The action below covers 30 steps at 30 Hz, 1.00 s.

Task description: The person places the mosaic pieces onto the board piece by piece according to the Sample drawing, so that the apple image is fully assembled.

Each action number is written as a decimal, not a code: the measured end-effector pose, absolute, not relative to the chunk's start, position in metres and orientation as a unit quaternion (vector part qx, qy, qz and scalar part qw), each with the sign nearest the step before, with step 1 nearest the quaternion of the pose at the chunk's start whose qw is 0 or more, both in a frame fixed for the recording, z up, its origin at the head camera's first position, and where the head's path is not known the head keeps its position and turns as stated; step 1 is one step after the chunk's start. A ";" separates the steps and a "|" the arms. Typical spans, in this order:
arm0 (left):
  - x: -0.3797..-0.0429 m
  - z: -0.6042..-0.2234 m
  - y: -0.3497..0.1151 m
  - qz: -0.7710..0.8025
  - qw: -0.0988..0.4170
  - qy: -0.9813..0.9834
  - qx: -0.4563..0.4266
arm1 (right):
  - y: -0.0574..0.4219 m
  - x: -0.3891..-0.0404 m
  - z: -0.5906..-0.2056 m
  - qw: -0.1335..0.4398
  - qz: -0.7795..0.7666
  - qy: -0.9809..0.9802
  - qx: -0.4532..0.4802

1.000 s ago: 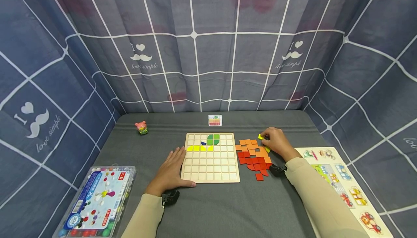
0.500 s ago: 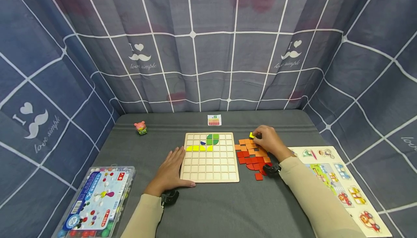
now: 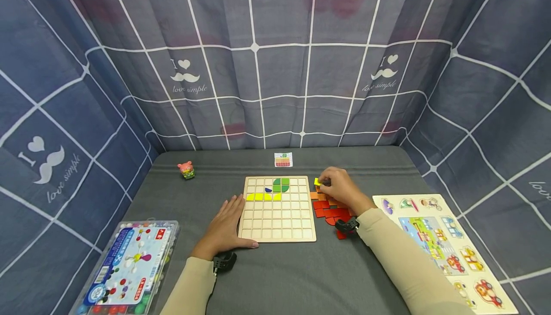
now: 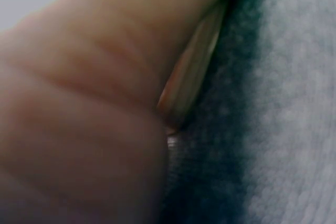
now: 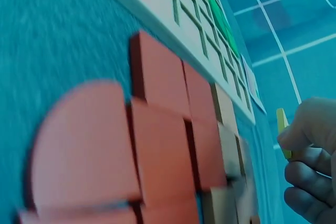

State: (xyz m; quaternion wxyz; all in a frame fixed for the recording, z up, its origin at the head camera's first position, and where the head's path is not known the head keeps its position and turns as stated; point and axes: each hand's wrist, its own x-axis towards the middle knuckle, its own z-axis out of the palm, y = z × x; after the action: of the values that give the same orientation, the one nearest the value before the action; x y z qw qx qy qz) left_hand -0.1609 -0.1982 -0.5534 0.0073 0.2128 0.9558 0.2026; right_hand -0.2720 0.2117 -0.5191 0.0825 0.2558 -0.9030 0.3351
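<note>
My right hand (image 3: 342, 188) pinches a yellow tile (image 5: 283, 129) between thumb and fingers, just off the board's upper right edge. A wooden grid board (image 3: 275, 219) lies flat, with a row of yellow tiles (image 3: 263, 196), several green tiles (image 3: 281, 185) and a dark blue piece (image 3: 269, 190) in its cells. Along the board's left edge rests my left hand (image 3: 224, 226), fingers straight and thumb by the lower left corner. Orange tiles (image 3: 317, 195) and red tiles (image 3: 331, 212) lie loose right of the board, partly hidden under my right hand and wrist.
Behind the board lies a small printed pattern card (image 3: 283, 160). A pig figurine (image 3: 186, 169) stands at the back left. A clear plastic case (image 3: 129, 262) sits front left, and a picture puzzle board (image 3: 435, 238) lies on the right, under my right forearm.
My right hand has moved left with the yellow tile, from the far side of the loose tiles to near the board's right edge. My left hand has stayed in place.
</note>
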 end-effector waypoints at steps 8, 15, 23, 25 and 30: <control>-0.161 -0.552 -0.198 0.199 0.010 0.956 0.217 | 0.186 -0.266 -0.522 0.064 0.334 -0.897 0.283; -0.161 -0.554 -0.199 0.195 0.015 0.958 0.212 | 0.160 -0.262 -0.527 0.061 0.331 -0.882 0.329; -0.161 -0.555 -0.199 0.193 0.010 0.957 0.215 | 0.132 -0.260 -0.534 0.049 0.316 -0.874 0.366; -0.162 -0.556 -0.199 0.193 0.009 0.958 0.215 | 0.127 -0.260 -0.534 0.050 0.308 -0.876 0.369; -0.162 -0.556 -0.198 0.193 0.006 0.958 0.211 | 0.118 -0.261 -0.535 0.043 0.294 -0.883 0.363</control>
State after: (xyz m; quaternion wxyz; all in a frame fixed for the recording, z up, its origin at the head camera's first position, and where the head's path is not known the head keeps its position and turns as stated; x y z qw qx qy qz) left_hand -0.1617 -0.1985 -0.5563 0.0063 0.2115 0.9581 0.1933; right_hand -0.2614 0.1184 -0.5351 0.0432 0.3633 -0.8829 0.2944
